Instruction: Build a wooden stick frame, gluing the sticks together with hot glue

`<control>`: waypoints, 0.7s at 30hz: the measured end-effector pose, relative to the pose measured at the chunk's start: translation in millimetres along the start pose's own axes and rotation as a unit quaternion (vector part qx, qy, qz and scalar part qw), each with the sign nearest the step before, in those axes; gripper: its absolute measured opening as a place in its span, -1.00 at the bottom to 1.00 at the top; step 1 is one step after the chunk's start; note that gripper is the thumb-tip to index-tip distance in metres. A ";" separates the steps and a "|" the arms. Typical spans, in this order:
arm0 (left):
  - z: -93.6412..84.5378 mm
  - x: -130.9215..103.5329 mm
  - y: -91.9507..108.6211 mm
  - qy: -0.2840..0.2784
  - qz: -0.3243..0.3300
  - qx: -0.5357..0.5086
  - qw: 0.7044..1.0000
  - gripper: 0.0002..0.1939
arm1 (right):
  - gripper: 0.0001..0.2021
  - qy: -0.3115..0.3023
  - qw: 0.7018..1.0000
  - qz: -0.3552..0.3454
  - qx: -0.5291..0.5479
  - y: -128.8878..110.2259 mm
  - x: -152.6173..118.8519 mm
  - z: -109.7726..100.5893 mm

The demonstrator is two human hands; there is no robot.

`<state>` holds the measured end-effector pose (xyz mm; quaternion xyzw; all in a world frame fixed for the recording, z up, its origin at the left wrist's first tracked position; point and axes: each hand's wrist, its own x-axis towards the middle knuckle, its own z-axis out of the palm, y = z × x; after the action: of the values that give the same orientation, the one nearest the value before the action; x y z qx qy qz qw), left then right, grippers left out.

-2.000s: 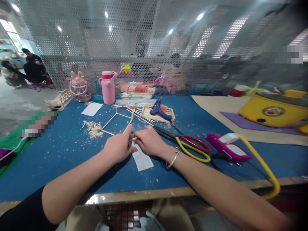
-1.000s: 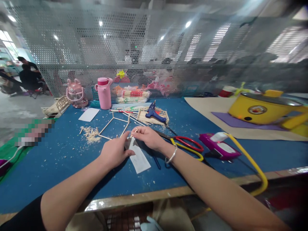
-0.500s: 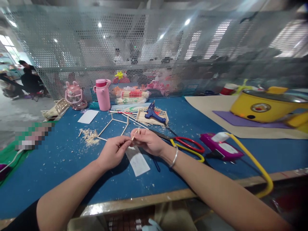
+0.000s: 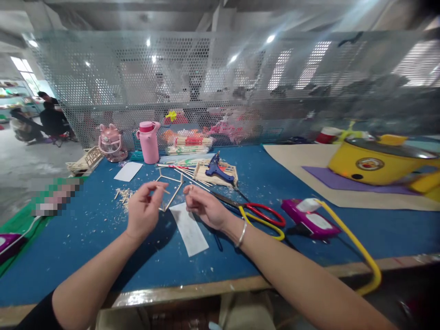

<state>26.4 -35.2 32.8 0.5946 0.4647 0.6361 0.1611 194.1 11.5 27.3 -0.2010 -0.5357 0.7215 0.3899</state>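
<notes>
A short wooden stick (image 4: 162,188) is pinched between the thumb and fingers of my left hand (image 4: 143,208). Just to the right, my right hand (image 4: 206,206) is closed in a pinch on a small wooden piece (image 4: 191,188), whose tip barely shows. Behind both hands lies a frame of thin sticks (image 4: 174,195), partly hidden by my left hand. A white paper strip (image 4: 189,231) rests on the blue table (image 4: 237,259) between my forearms. Wood shavings (image 4: 123,198) are heaped left of my left hand.
Scissors (image 4: 264,214) with red and yellow handles lie right of my right hand, near a purple power strip (image 4: 311,220). A blue glue gun (image 4: 218,170) rests on a stick panel. Farther back stand a pink bottle (image 4: 148,145) and yellow pot (image 4: 373,162).
My hands have moved apart. The left one went left and turned upward with a stick in its fingers; the right one shifted slightly left. The view has tilted a little upward.
</notes>
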 end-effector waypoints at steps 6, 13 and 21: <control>-29.7 26.0 -25.2 -0.091 -0.186 0.046 0.977 -0.72 | -0.77 0.029 0.989 -0.020 -0.146 -4.2 8.1 -10.6; -20.9 33.8 -45.5 -0.223 -0.204 0.010 0.953 -0.85 | -0.89 0.067 0.957 -0.011 -0.282 8.2 49.6 1.4; -24.0 12.9 -48.3 -0.270 -0.193 0.069 0.941 -0.72 | -0.95 0.021 0.950 0.033 -0.310 25.5 36.5 6.6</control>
<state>-15.2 -10.0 6.2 0.6521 0.5526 0.3749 0.3590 158.2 32.7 10.5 -0.3447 -0.7177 0.5282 0.2951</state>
